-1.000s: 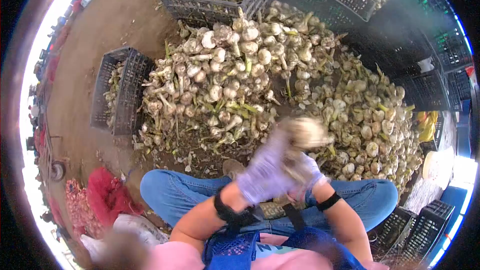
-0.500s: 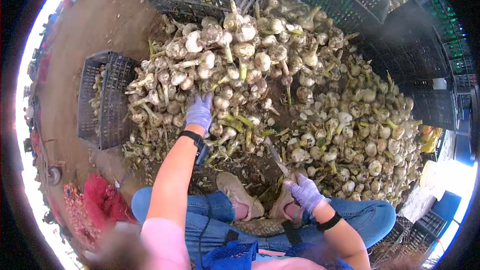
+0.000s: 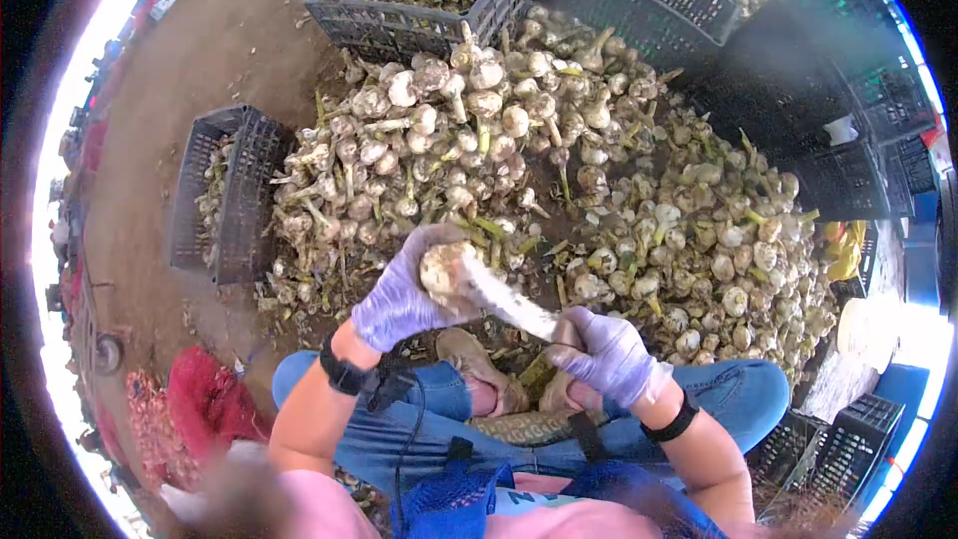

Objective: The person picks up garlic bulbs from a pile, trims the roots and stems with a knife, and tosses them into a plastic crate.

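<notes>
My left hand (image 3: 414,289), in a thin purple glove, is closed around a garlic bulb (image 3: 445,269) held up above my feet. My right hand (image 3: 602,351), gloved alike, grips the handle of a knife (image 3: 514,307). The blade points left and its far end meets the bulb's right side. Behind the hands lies a large heap of untrimmed garlic (image 3: 419,155), many bulbs with stalks attached. To the right spreads a second heap of garlic (image 3: 718,250), mostly with short stems.
A black crate (image 3: 419,35) with plant scraps stands at the back. Another crate (image 3: 232,195) leans on the left, beside the heap. More dark crates (image 3: 788,100) line the right. Red net sacking (image 3: 205,394) lies lower left, and my crossed legs (image 3: 689,439) are in front.
My left hand has come back from the heap and now holds a garlic bulb near the middle. The knife has risen in my right hand, its blade now against the bulb.
</notes>
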Demonstrator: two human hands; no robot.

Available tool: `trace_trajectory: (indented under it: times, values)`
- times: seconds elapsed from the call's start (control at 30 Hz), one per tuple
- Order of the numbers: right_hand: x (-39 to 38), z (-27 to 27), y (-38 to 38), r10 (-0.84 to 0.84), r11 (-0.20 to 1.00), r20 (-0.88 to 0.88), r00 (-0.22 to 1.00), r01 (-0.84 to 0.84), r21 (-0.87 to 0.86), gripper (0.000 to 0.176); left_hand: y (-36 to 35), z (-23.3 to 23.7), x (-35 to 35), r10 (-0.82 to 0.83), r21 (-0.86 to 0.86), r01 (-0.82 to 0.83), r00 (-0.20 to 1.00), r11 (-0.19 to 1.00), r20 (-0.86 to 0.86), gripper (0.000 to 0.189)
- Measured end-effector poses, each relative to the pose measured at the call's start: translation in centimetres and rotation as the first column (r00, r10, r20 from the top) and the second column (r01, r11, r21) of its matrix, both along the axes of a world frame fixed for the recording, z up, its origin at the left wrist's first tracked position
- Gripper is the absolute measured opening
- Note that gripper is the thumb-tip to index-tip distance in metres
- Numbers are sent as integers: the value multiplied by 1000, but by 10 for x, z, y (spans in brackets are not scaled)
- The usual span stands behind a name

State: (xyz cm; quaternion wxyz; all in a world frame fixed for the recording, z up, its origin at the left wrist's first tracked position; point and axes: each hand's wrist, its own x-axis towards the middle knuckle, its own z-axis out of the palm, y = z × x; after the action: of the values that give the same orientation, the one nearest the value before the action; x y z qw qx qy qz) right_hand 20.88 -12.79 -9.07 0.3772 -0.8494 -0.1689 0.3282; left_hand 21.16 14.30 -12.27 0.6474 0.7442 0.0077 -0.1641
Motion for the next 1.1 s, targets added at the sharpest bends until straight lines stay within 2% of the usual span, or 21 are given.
trace_trajectory:
  times: [0.03, 0.07, 0.1, 0.13, 0.17, 0.2, 0.4, 0.47, 0.63, 0.7, 0.73, 0.8, 0.83, 0.9, 0.93, 1.0, 1.03, 1.1]
  values:
    - [-5, 7, 3, 46, 998, 128, 991, -50, 32, 43, -4, 5, -12, -26, 7, 26, 991, 1000, 135, 97]
    - [-10, 14, 6, 86, 993, 256, 963, -103, 54, 42, -3, 21, -23, -45, 14, 45, 998, 999, 39, 106]
    - [-11, 31, 10, 148, 988, 212, 966, -154, 7, 44, -7, 32, -31, -56, 21, 54, 993, 998, 100, 109]
    - [-14, 42, 13, 141, 989, 231, 963, -147, 8, 44, -11, 41, -38, -66, 31, 62, 985, 998, 162, 112]
    - [-17, 50, 15, 200, 979, 236, 951, -201, -20, 44, -12, 45, -45, -120, 87, 98, 950, 991, 287, 114]
    - [-20, 57, 16, 258, 966, 236, 937, -254, -49, 45, -18, 48, -56, 38, -220, -38, 999, 975, -6, 113]
    - [-46, 69, 12, 308, 945, 376, 874, -328, -10, 47, -30, 94, -76, -105, -7, 106, 987, 994, 125, 94]
    - [-50, 74, 11, 309, 942, 417, 855, -336, -10, 48, -30, 96, -79, -176, 241, 92, 919, 966, 354, 94]
    - [-53, 95, 11, 417, 908, 353, 838, -405, -109, 49, -37, 90, -84, -133, 222, 36, 889, 974, 439, 94]
    - [-54, 91, 9, 411, 909, 371, 833, -404, -100, 49, -38, 92, -86, -55, -31, 59, 993, 998, 102, 90]
    - [-55, 89, 8, 406, 910, 392, 826, -405, -90, 49, -39, 96, -86, -57, -33, 60, 994, 998, 98, 90]
    - [-54, 85, 8, 395, 914, 410, 822, -396, -88, 49, -41, 103, -81, -195, 154, 150, 921, 976, 338, 86]
    - [-55, 82, 8, 386, 918, 426, 818, -389, -84, 49, -41, 103, -82, -196, 152, 152, 923, 977, 332, 86]
    - [-55, 77, 7, 353, 928, 448, 822, -369, -54, 49, -40, 102, -82, -215, 255, 107, 871, 961, 442, 85]
    - [-55, 75, 5, 318, 937, 472, 822, -348, -26, 50, -41, 99, -83, -215, 253, 109, 872, 961, 441, 85]
    - [-55, 69, 1, 317, 935, 471, 823, -354, -10, 50, -43, 94, -88, -126, 145, 72, 904, 987, 409, 84]
    - [-54, 65, 0, 315, 932, 474, 822, -361, 7, 50, -43, 96, -85, -207, 288, 59, 831, 956, 516, 84]
    - [-56, 56, -1, 288, 940, 482, 828, -340, 21, 47, -47, 93, -87, -216, 341, 20, 808, 940, 548, 84]
